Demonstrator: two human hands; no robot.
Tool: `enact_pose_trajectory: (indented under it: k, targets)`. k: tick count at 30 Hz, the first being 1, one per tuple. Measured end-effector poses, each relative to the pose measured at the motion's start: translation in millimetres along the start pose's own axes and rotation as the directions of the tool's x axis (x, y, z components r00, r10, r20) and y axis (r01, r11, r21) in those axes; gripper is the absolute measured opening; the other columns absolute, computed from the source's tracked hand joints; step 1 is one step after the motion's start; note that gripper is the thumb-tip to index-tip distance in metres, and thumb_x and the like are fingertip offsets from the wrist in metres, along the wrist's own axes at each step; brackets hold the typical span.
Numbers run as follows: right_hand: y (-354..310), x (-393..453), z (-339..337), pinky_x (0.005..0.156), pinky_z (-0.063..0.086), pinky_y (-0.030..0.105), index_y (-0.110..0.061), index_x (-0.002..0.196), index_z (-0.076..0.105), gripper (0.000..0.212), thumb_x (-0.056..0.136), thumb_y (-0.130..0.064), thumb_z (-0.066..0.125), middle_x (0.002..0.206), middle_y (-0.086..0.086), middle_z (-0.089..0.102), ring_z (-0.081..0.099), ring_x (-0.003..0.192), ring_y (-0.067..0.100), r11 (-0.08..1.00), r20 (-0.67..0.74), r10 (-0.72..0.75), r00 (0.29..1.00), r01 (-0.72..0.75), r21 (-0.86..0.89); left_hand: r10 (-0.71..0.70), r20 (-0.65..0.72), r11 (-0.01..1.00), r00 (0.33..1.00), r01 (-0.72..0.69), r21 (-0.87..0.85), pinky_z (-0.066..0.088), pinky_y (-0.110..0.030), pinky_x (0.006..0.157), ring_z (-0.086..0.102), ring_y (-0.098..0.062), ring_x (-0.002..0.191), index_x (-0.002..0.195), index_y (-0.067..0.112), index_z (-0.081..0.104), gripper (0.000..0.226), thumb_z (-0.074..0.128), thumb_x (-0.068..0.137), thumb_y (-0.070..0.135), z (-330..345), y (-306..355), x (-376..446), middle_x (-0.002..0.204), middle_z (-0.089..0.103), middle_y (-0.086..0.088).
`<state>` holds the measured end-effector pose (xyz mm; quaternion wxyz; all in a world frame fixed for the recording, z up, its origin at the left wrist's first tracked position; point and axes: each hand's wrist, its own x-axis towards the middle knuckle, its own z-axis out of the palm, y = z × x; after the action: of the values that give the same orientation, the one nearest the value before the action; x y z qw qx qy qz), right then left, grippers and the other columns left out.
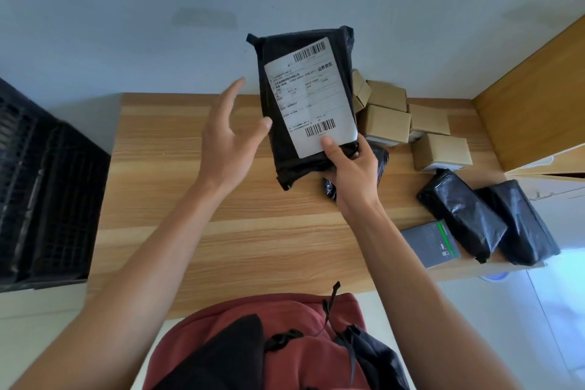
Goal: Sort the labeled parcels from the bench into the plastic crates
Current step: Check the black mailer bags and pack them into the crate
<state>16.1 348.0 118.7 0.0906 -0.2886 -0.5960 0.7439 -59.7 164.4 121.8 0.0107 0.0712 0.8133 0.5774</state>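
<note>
A black plastic-wrapped parcel [304,98] with a white barcode label is held upright above the wooden bench [253,225]. My right hand [353,172] grips its lower right corner, thumb on the label. My left hand [229,136] hovers just left of the parcel with fingers spread and straight, the thumb tip close to the parcel's edge. Black plastic crates [41,193] stand left of the bench. Two more black parcels [487,218] lie at the bench's right end, and another black parcel [381,165] lies partly hidden behind my right hand.
Several small cardboard boxes [411,123] are piled at the back right of the bench. A grey flat box [430,244] lies near the front right edge. A wooden panel [538,98] rises at the right. The wall runs behind the bench.
</note>
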Motion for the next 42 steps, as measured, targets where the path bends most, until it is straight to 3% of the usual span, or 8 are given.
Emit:
enact_pose_trajectory:
  k: [3, 10, 16, 21, 28, 33, 36, 42]
  targets:
    - [1.9, -11.0, 17.7, 0.086, 0.064, 0.043, -0.012, 0.131, 0.062, 0.036, 0.097, -0.011, 0.072, 0.117, 0.008, 0.076, 0.075, 0.107, 0.021, 0.997, 0.003, 0.04, 0.999, -0.04, 0.066, 0.02, 0.128, 0.995, 0.992, -0.008, -0.098, 0.049, -0.043, 0.112, 0.051, -0.002, 0.137, 0.161, 0.035, 0.033, 0.08, 0.076, 0.093, 0.036, 7.4, 0.9, -7.5, 0.153, 0.05, 0.02]
    - [-1.8, -25.9, 21.4, 0.088, 0.063, 0.044, -0.014, 0.135, 0.057, 0.041, 0.097, -0.016, 0.073, 0.122, 0.009, 0.073, 0.075, 0.108, 0.02, 1.0, 0.062, 0.014, 0.998, -0.014, -0.006, 0.014, 0.12, 0.976, 0.993, 0.012, -0.215, 0.054, -0.036, 0.107, 0.057, -0.006, 0.133, 0.162, 0.029, 0.034, 0.091, 0.082, 0.087, 0.011, 6.5, 6.4, -7.2, 0.148, 0.058, 0.013]
    - [-8.4, -29.8, 6.6, 0.093, 0.062, 0.047, -0.024, 0.139, 0.059, 0.043, 0.103, -0.049, 0.056, 0.125, -0.003, 0.071, 0.069, 0.116, 0.016, 0.981, 0.049, -0.072, 0.996, 0.08, -0.179, 0.011, 0.1, 0.963, 0.995, 0.016, -0.271, 0.054, -0.032, 0.106, 0.057, -0.007, 0.134, 0.158, 0.022, 0.041, 0.082, 0.076, 0.088, -0.003, -0.5, 17.9, -11.8, 0.146, 0.061, 0.009]
    - [-16.6, -28.2, -2.2, 0.091, 0.063, 0.045, -0.021, 0.143, 0.055, 0.036, 0.109, -0.03, 0.053, 0.13, -0.004, 0.07, 0.069, 0.117, 0.011, 0.974, 0.063, -0.157, 0.986, 0.165, -0.156, 0.001, 0.101, 0.964, 0.995, 0.025, -0.265, 0.05, -0.037, 0.112, 0.057, -0.007, 0.134, 0.159, 0.023, 0.04, 0.083, 0.07, 0.089, -0.009, 4.2, 28.1, -23.7, 0.145, 0.062, 0.01]
    - [-25.8, -31.2, -26.8, 0.107, 0.052, 0.053, -0.021, 0.139, 0.062, 0.036, 0.109, -0.011, 0.047, 0.129, -0.002, 0.073, 0.066, 0.125, 0.018, 0.957, 0.29, -0.182, 0.939, 0.238, -0.169, -0.037, 0.11, 0.979, 0.993, 0.058, -0.197, 0.051, -0.04, 0.111, 0.055, -0.007, 0.137, 0.16, 0.026, 0.038, 0.077, 0.065, 0.096, -0.004, 8.3, 42.6, -48.7, 0.148, 0.059, 0.012]
    - [-27.9, -38.8, -40.0, 0.107, 0.054, 0.039, -0.016, 0.137, 0.065, 0.036, 0.108, -0.004, 0.048, 0.127, -0.005, 0.074, 0.066, 0.123, 0.011, 0.945, 0.423, -0.177, 0.889, 0.273, -0.18, -0.048, 0.056, 0.995, 0.997, 0.053, -0.089, 0.04, -0.043, 0.121, 0.043, -0.003, 0.146, 0.16, 0.029, 0.038, 0.076, 0.065, 0.095, 0.001, 9.0, 48.4, -72.6, 0.155, 0.051, 0.017]
    - [-24.6, -40.6, -41.1, 0.106, 0.055, 0.036, -0.019, 0.139, 0.064, 0.039, 0.107, -0.003, 0.048, 0.13, -0.007, 0.072, 0.065, 0.125, 0.011, 0.921, 0.499, -0.193, 0.845, 0.332, -0.206, -0.076, -0.007, 0.996, 0.997, 0.076, -0.05, 0.038, -0.04, 0.122, 0.042, 0.001, 0.145, 0.16, 0.032, 0.038, 0.074, 0.064, 0.096, 0.004, 3.7, 52.1, -89.0, 0.154, 0.051, 0.021]
    - [-11.8, -45.7, -21.1, 0.11, 0.049, 0.05, -0.034, 0.134, 0.067, 0.037, 0.105, -0.017, 0.052, 0.133, -0.012, 0.07, 0.058, 0.133, 0.019, 0.877, 0.62, -0.169, 0.766, 0.404, -0.26, -0.107, -0.149, 0.994, 0.983, 0.111, 0.016, 0.049, -0.03, 0.112, 0.051, 0.003, 0.137, 0.162, 0.033, 0.034, 0.07, 0.062, 0.102, 0.01, -17.7, 51.3, -126.1, 0.15, 0.055, 0.021]
